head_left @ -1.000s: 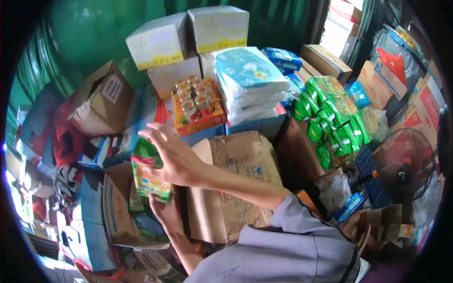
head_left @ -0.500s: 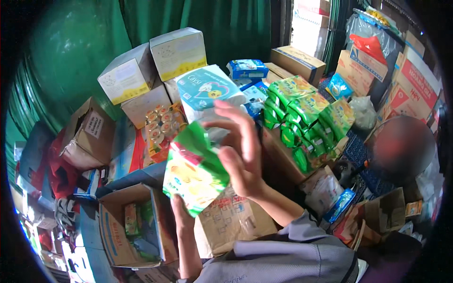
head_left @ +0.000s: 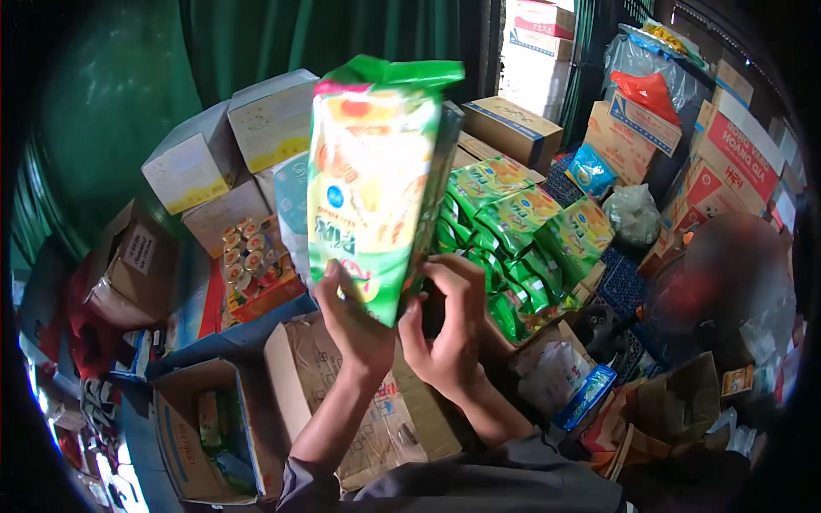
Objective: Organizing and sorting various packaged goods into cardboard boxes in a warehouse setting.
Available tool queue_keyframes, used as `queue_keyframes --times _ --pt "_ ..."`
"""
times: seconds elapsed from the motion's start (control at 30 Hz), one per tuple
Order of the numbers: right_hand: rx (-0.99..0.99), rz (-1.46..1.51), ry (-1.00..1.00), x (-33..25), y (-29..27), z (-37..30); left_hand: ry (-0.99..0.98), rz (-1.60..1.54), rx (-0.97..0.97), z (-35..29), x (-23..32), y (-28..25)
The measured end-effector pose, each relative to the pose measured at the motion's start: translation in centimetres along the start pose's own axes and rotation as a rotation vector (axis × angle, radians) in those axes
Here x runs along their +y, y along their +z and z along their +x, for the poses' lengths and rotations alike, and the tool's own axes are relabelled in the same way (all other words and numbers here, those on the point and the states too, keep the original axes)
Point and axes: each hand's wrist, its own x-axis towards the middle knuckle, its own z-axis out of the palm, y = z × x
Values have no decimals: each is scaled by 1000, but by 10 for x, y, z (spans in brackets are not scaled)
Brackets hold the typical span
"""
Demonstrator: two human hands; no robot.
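A tall green and yellow snack packet (head_left: pixel 376 188) stands upright before me, its top flap folded over to the right and its print upside down. My left hand (head_left: pixel 357 321) grips its lower end, thumb on the front face and the other fingers hidden behind. At the lower right edge, my right hand (head_left: pixel 453 329) pinches the packet between curled fingers and thumb. Behind and to the right, an open carton holds several matching green packets (head_left: pixel 522 239). Below my hands lies a taped brown carton (head_left: pixel 398 427).
An open carton (head_left: pixel 192 453) with a few green packs sits at the lower left. White and yellow boxes (head_left: pixel 190 171) are stacked at the back left, near a tray of small round-topped jars (head_left: pixel 248 256). A blurred person (head_left: pixel 718 282) is at the right, among more cartons.
The packet has risen and turned more upright, its face now toward me. My right hand has come down from above it to its lower right edge. The view has shifted slightly.
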Motion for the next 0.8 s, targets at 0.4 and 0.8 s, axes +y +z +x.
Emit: queue_keyframes --times 0.4,0.8 --pt "83 -171 157 40 -17 8 -114 404 -31 64 -53 62" --pt "-65 -363 287 71 -20 7 -230 680 5 115 -119 36"
